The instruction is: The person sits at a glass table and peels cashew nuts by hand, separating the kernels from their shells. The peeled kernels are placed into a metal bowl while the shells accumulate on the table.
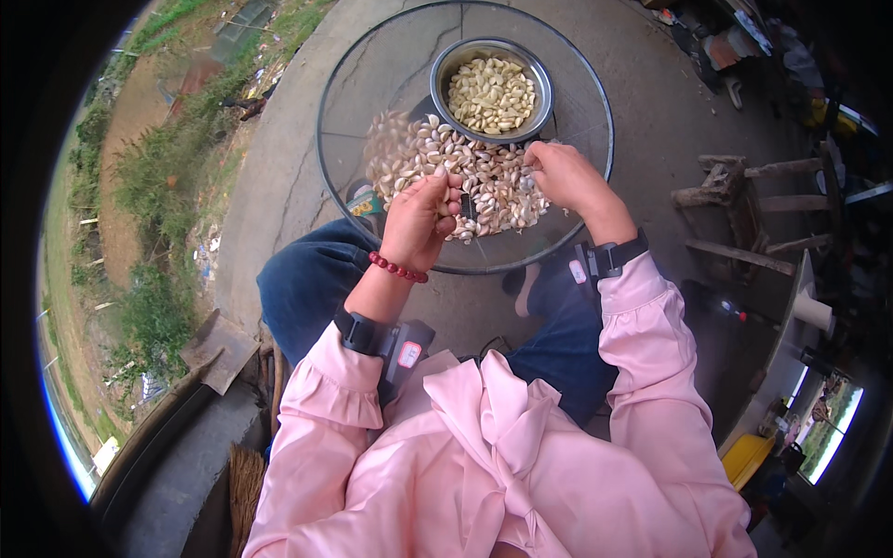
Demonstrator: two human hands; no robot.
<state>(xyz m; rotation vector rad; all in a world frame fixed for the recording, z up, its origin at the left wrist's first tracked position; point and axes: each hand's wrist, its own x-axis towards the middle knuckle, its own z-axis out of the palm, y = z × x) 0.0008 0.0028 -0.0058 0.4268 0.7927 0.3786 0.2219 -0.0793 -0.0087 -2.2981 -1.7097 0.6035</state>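
A round glass table [377, 63] stands before me with a heap of unpeeled garlic cloves [499, 181] spread over its near half. Behind the heap, a steel bowl [438, 84] contains many peeled, cream-coloured garlic cloves [492, 94]. My left hand [418, 216], with a red bead bracelet [398, 268] at the wrist, is curled over the heap's near left side. Something pale, apparently garlic cloves, shows between its fingers. My right hand [568, 178] is at the heap's right edge, below the bowl, fingertips drawn together and pointing down; what they pinch is hidden.
A wooden stool [732, 202] lies on its side on the concrete floor at right. To the left are a shovel blade [222, 352] and a straw broom [244, 488]. A yellow basin [746, 459] is at lower right. My knees are under the table's near rim.
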